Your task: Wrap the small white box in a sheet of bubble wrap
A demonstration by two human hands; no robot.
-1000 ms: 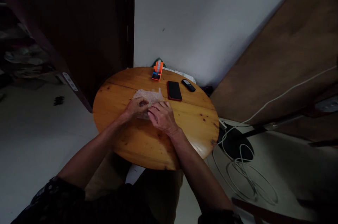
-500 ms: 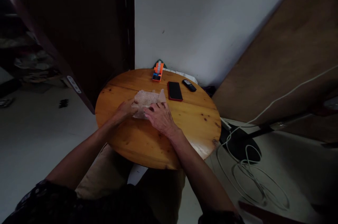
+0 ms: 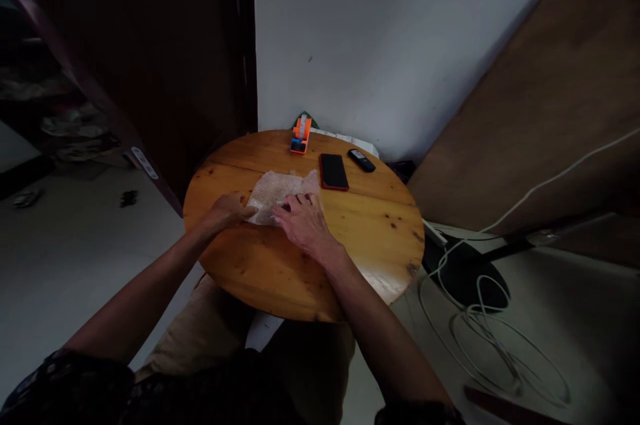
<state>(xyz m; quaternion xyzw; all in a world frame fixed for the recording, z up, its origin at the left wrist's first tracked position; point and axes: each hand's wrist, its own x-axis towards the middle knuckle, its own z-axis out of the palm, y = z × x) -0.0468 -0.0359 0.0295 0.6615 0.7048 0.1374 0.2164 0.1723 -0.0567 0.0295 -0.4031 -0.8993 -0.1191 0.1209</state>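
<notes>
A pale, speckled sheet of wrap (image 3: 277, 189) lies flat on the round wooden table (image 3: 350, 238). My left hand (image 3: 226, 209) rests at its near left corner, fingers curled onto the edge. My right hand (image 3: 301, 219) lies on its near right edge with the fingers stretched out flat, pressing down. Whether anything lies under the sheet is hidden.
Behind the sheet lie a black phone in a red case (image 3: 333, 171), a small dark remote (image 3: 362, 160) and an orange and blue tape dispenser (image 3: 301, 135). A white wall and dark door stand behind. White cables (image 3: 480, 325) coil on the floor at right.
My hands have spread apart along the sheet's near edge, the left one sliding leftward. The sheet now lies flatter and wider. The view has shifted slightly.
</notes>
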